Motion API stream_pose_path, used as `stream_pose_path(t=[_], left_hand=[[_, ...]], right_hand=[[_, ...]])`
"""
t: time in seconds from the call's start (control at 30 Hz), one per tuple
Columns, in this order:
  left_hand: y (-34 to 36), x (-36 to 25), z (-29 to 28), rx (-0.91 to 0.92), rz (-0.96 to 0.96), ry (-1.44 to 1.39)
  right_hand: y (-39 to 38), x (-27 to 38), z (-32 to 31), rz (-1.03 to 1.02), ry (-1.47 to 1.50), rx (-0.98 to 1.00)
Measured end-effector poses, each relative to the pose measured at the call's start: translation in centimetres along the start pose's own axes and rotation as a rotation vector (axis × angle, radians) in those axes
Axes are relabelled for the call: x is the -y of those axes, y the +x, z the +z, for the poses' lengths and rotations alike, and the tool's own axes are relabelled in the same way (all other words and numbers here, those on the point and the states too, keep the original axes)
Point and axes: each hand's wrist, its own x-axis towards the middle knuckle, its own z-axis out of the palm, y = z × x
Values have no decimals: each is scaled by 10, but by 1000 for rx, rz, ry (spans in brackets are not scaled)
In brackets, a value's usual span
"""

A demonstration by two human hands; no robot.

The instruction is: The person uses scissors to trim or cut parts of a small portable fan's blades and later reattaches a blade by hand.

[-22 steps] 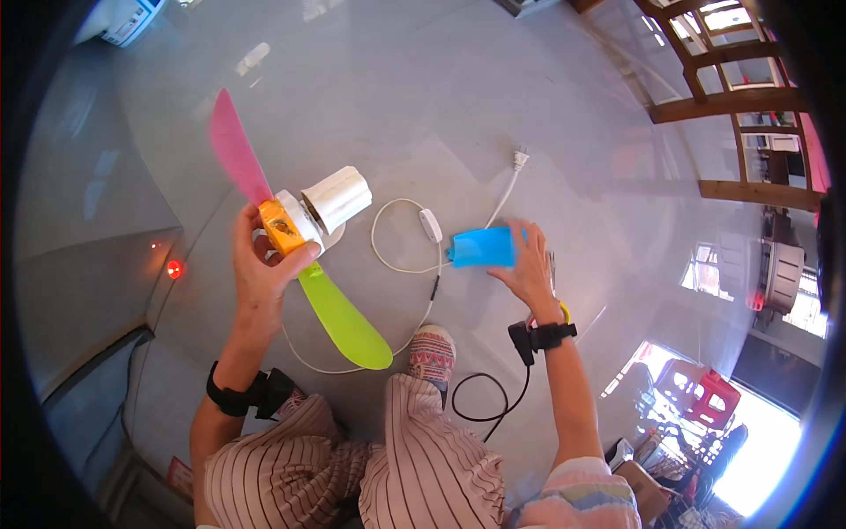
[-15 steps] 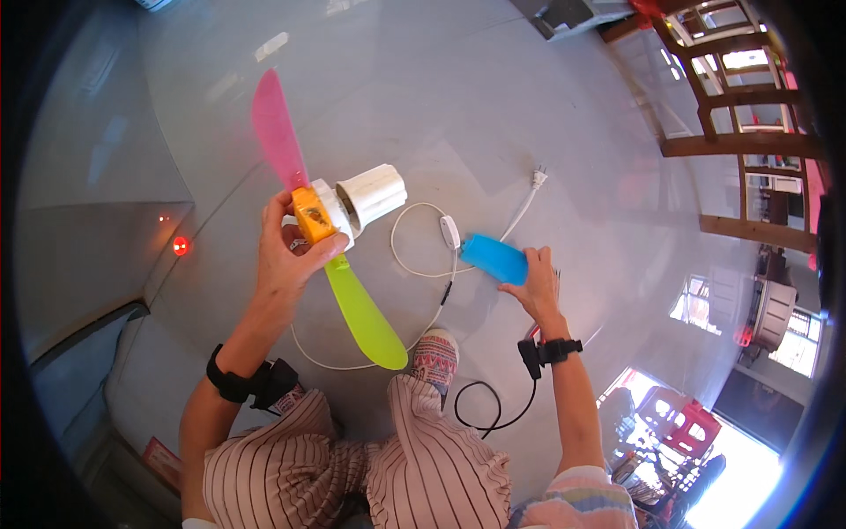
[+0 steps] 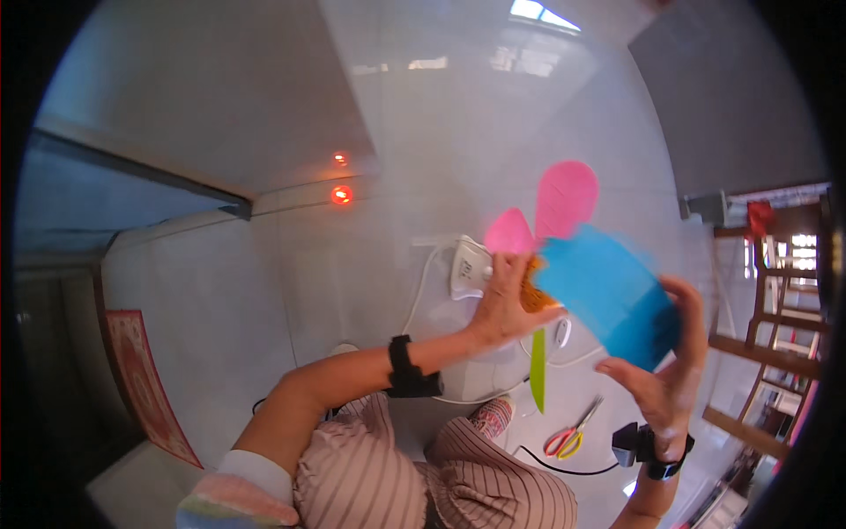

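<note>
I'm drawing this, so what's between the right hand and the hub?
The blue blade lies between the right hand and the orange hub in the head view; whether it touches the hub is unclear.

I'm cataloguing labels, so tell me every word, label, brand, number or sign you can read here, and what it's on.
None can be read.
White housing beside the left hand: small dark marks, too blurred to read.
Red light: pale marks, blurred by glow.
Blue blade in the right hand: blurred, no lettering visible.
Red patterned sheet: no legible lettering.
</note>
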Motion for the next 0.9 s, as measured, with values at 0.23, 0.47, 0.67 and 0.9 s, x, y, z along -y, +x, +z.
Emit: stream_pose_path(t=[0.23, 0.47, 0.67, 0.9], left_hand=[[-18, 11, 26, -24, 86, -124], [-26, 15, 25, -37, 140, -206], [-27, 19, 19, -47, 151, -240], [-30, 20, 15, -41, 159, -267]], right_hand=[[96, 65, 117, -392, -278, 438], [142, 54, 234, -285, -387, 501], [144, 44, 276, -248, -435, 480], [138, 41, 272, -200, -477, 421]])
